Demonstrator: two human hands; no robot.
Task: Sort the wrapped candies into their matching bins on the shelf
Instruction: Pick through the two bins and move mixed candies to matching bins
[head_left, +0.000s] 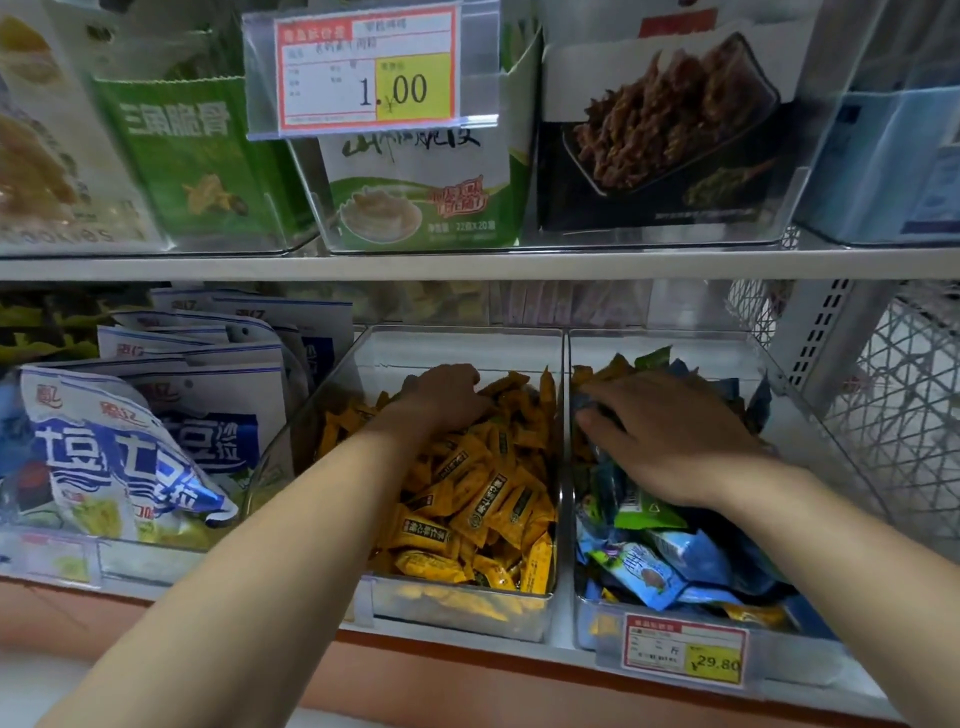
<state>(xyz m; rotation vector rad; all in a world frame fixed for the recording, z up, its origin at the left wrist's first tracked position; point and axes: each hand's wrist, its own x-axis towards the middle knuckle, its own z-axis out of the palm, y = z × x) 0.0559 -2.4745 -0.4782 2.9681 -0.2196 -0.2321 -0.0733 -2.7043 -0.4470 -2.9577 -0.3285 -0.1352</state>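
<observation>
Two clear plastic bins stand side by side on the lower shelf. The left bin (457, 610) is full of yellow wrapped candies (493, 499). The right bin (852, 467) holds blue and green wrapped candies (675, 561), with a few yellow ones (597, 376) at its back left. My left hand (441, 397) lies deep in the left bin, palm down, with its fingers curled into the yellow candies; what they hold is hidden. My right hand (670, 436) rests palm down on the pile in the right bin, its fingers spread over the blue wrappers.
Blue and white snack bags (145, 441) fill the bin to the left. The upper shelf (467, 262) carries boxed snacks and a price tag (363, 73) that hangs low. Another price tag (685, 652) is on the right bin's front. A wire mesh panel (893, 384) closes the right side.
</observation>
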